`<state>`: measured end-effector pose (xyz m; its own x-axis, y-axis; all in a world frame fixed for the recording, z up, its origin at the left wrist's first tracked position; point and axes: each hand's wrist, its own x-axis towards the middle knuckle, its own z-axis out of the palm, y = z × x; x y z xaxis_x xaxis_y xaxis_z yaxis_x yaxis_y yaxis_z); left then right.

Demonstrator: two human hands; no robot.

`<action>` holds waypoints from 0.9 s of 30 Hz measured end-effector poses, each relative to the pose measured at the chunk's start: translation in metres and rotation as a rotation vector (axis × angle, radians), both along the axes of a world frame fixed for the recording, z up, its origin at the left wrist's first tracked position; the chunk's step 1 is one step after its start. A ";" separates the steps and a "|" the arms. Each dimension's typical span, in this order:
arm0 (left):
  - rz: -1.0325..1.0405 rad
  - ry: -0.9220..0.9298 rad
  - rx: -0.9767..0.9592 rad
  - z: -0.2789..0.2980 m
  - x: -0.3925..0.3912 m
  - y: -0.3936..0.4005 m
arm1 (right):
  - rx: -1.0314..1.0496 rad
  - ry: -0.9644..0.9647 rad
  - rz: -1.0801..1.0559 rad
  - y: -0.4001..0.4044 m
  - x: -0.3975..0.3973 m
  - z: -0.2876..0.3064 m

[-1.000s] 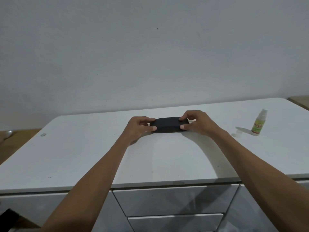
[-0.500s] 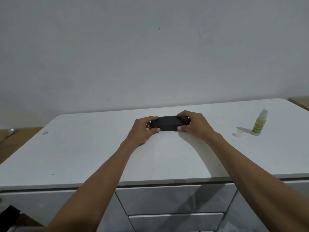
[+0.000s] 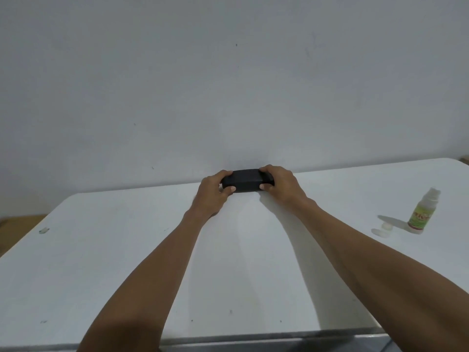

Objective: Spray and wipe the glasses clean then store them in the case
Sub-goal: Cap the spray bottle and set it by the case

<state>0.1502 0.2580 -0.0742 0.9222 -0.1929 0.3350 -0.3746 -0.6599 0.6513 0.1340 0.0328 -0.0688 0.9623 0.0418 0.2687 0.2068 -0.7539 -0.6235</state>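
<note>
Head view, looking forward and down. Black case (image 3: 245, 180) sits at the far edge of the white counter (image 3: 127, 262), close to the wall (image 3: 228, 85), lid closed as far as visible. Case lies lengthwise left to right, held between both hands.

Left hand (image 3: 212, 193) grips the left end of the case — fingers curled over the top, thumb tip on the front face near the bottom edge. Right hand (image 3: 280, 185) grips the right end the same way, fingers wrapped over the top, thumb pressed against the front face. Both hands touch the case; the middle stretch of it shows bare between them. Cannot tell whether the case rests on the counter or is lifted slightly off it. Both forearms reach in from the bottom of the view, converging toward the case.

Glasses not seen anywhere; the case's inside is hidden.

Spray bottle (image 3: 422, 212) stands upright on the counter at the right, well apart from the right hand — white nozzle, green and yellow label, label text too blurred to read. Small clear cap (image 3: 383, 228) lies just beside the bottle, to its left, on the counter.

Small grey scrap (image 3: 44, 230) lies near the left edge of the counter, well apart from the left hand. A few dark specks mark the counter near its front edge.
</note>
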 end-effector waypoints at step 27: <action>-0.406 -0.008 0.216 0.037 -0.134 -0.216 | -0.063 -0.307 -0.539 -0.138 -0.166 0.094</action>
